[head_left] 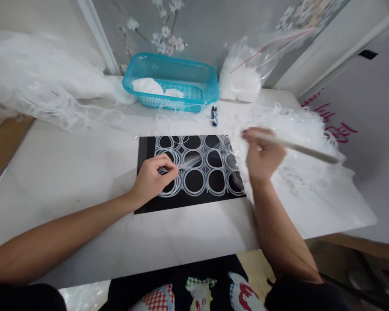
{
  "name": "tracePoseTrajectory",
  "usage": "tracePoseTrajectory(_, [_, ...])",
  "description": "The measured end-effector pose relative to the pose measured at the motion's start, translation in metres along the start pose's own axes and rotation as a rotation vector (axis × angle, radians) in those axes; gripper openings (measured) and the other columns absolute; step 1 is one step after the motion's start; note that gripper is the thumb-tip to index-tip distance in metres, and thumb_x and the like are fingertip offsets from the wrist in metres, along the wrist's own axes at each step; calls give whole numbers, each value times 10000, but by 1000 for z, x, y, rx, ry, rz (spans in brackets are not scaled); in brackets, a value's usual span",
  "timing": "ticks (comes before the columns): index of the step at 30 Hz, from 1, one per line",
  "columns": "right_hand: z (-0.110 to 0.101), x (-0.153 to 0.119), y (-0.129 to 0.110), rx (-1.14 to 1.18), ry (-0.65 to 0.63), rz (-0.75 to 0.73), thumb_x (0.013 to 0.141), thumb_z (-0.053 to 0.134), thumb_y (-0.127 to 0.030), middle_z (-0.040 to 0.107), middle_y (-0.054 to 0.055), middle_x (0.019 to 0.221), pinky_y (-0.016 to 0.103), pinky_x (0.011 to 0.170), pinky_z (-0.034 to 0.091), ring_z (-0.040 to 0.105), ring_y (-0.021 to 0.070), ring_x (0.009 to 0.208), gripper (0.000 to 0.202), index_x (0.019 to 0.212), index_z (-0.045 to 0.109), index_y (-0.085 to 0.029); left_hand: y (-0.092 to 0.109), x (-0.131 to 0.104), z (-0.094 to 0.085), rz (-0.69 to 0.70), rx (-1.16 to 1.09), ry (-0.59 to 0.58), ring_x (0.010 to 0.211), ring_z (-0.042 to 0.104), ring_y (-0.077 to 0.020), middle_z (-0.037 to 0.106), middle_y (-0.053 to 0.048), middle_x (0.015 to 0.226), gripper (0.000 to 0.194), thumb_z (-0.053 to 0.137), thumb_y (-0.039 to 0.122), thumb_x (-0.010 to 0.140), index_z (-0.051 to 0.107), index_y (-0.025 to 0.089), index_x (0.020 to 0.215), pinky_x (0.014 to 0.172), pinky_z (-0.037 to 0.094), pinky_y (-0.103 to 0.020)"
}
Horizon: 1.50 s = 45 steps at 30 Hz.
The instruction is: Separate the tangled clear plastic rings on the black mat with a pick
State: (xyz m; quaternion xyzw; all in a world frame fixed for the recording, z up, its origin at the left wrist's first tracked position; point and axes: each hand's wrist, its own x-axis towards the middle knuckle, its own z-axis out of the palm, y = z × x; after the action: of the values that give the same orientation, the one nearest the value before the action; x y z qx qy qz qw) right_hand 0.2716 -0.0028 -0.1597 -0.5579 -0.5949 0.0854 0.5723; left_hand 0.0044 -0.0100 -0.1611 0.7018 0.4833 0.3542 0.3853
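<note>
On the table lies a black sheet (191,199) bearing rows of translucent white plastic rings (194,181). My left hand (157,175) is over the sheet's left part, thumb and forefinger pinched on a thin clear plastic piece (192,162) that stretches rightward across the rings. Just off the sheet's right edge, my right hand (262,153) is raised, its fingers closed around a long, pale, thin stick (306,151). The stick points back to the right and is smeared by motion; I cannot make out its exact kind. A dark bit shows at the fingertips.
Behind the sheet stands a blue plastic basket (171,69) with white items inside. A small dark blue tool (214,116) lies before it. Clear ring piles (298,129) spread on the right, others (52,86) on the left. A clear zip bag (243,73) leans at the back.
</note>
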Motion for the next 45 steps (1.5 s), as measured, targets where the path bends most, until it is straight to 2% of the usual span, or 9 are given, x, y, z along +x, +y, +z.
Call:
tracePoseTrajectory(4, [-50, 36, 38, 359, 366, 182, 889, 634, -342, 772, -45, 853, 232, 684, 600, 742, 157, 904, 61, 855, 685, -340, 7, -1, -5, 33, -5, 19, 708, 577, -138, 609, 2, 721, 183, 633, 268, 817, 630, 191, 651, 728, 470, -285])
tracePoseTrajectory(12, [-39, 45, 20, 780, 79, 259, 889, 563, -453, 703, -103, 651, 150, 645, 522, 728, 63, 738, 290, 728, 634, -223, 40, 40, 6, 129, 22, -15, 674, 570, -145, 637, -2, 708, 180, 627, 327, 841, 644, 203, 712, 636, 451, -265])
tracePoseTrajectory(18, [-40, 37, 11, 878, -124, 236, 778, 646, -621, 634, -49, 596, 267, 541, 542, 652, 136, 574, 364, 773, 521, -279, 163, 165, 68, 353, 60, -307, 629, 590, -124, 660, -6, 680, 114, 624, 225, 806, 677, 159, 729, 593, 432, -243])
tracePoseTrajectory(22, [-40, 36, 11, 915, -179, 279, 774, 653, -615, 624, -55, 601, 273, 550, 529, 626, 136, 549, 362, 788, 507, -284, 232, 185, 90, 653, 240, -579, 775, 648, -154, 714, -23, 896, 175, 665, 213, 787, 700, 162, 951, 675, 468, -264])
tracePoseTrajectory(25, [-40, 40, 7, 1013, -187, 374, 710, 753, -544, 665, -43, 641, 261, 580, 545, 646, 133, 584, 347, 792, 556, -270, 227, 168, 88, 794, 338, -455, 836, 656, -174, 717, -17, 894, 127, 592, 218, 853, 694, 167, 908, 743, 478, -292])
tracePoseTrajectory(31, [-32, 37, -8, 1218, -245, 553, 699, 806, -365, 716, -21, 662, 207, 589, 561, 683, 117, 596, 234, 796, 651, -219, 151, 152, 59, 991, 462, -270, 1028, 644, -210, 705, -86, 1063, 178, 499, 203, 917, 662, 150, 964, 917, 486, -360])
tracePoseTrajectory(36, [-14, 25, -14, 1269, -420, 619, 660, 846, -359, 752, 10, 693, 183, 574, 555, 692, 111, 572, 252, 778, 694, -196, 172, 166, 73, 972, 268, -267, 1228, 551, -218, 633, -109, 1273, 245, 524, 203, 899, 630, 156, 1115, 1051, 419, -402])
tracePoseTrajectory(41, [13, 12, -8, 1159, -602, 733, 614, 868, -386, 747, 20, 692, 205, 602, 566, 709, 132, 618, 333, 809, 707, -168, 221, 199, 129, 502, 85, -729, 908, 692, -207, 708, -164, 1100, 389, 439, 291, 931, 608, 86, 1215, 835, 534, -358])
tracePoseTrajectory(45, [27, 7, 4, 1139, -635, 776, 663, 839, -377, 729, 0, 687, 199, 610, 555, 707, 125, 638, 305, 813, 684, -162, 225, 209, 148, 485, 215, -885, 783, 688, -206, 732, -130, 983, 393, 610, 281, 806, 659, 81, 1141, 726, 534, -322])
